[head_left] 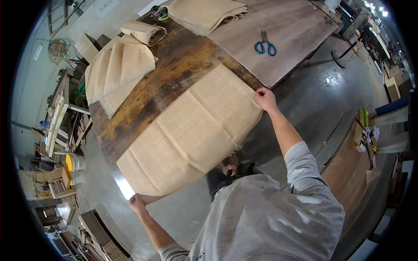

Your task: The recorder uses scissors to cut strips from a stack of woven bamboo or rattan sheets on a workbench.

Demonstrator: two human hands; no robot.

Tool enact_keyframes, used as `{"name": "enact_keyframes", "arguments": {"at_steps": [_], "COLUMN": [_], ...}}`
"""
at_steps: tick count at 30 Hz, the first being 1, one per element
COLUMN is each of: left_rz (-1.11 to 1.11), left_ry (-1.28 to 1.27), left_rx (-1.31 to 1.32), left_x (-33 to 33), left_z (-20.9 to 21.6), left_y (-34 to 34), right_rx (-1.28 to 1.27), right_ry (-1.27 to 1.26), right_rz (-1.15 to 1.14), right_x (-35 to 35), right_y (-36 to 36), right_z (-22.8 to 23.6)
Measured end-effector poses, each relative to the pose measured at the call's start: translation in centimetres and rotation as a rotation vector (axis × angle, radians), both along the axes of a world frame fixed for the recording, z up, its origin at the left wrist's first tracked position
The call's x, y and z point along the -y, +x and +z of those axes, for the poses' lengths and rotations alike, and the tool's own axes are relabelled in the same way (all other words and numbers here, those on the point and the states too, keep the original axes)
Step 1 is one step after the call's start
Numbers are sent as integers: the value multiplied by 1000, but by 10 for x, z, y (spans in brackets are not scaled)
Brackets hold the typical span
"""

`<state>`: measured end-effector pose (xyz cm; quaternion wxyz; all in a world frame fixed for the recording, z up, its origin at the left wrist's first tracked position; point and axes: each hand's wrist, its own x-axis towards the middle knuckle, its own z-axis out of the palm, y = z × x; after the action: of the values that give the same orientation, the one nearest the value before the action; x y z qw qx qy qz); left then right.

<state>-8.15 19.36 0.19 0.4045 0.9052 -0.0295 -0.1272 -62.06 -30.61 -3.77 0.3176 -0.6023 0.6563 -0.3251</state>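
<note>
Plainly, the head view shows you gripping a tan woven sheet [191, 135] by the two ends of its near edge. Your left hand [137, 203] is pinched on the lower-left corner, thumb and fingers together on the cloth. Your right hand [265, 99] pinches the corner at the other end, its fingertips clamped on the border. Between your hands the near edge bows toward you and hangs past the table [187, 61], over the grey floor [183, 219]; the rest of the sheet spreads across the tabletop, marked by several creases running across its width.

Beyond it, to your left, a stack [119, 65] of similar tan cloth lies with its layers fanned, and a roll [146, 32] sits just beside its far end. Another stack [204, 13] lies at the far side, partly over a smooth grey-brown panel [296, 48]. On that panel rest blue-handled scissors [265, 48], handles toward you, blades pointing away. Well off to your left, a white bucket [76, 163] with yellow on it stands on the floor.
</note>
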Motion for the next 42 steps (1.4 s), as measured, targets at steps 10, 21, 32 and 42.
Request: {"name": "enact_keyframes", "arguments": {"at_steps": [10, 21, 32, 42], "left_rz": [75, 108, 144, -22], "left_ry": [-143, -132, -93, -45], "left_rx": [-65, -2, -211, -178], "left_x": [-3, -36, 0, -20], "left_z": [-8, -27, 20, -17], "left_y": [2, 14, 4, 28], "right_rx": [-67, -193, -12, -41], "right_ry": [40, 0, 105, 165], "right_rz": [-17, 45, 183, 233], "right_x": [-2, 4, 38, 62], "right_y": [5, 23, -32, -40], "right_z": [8, 5, -23, -36]}}
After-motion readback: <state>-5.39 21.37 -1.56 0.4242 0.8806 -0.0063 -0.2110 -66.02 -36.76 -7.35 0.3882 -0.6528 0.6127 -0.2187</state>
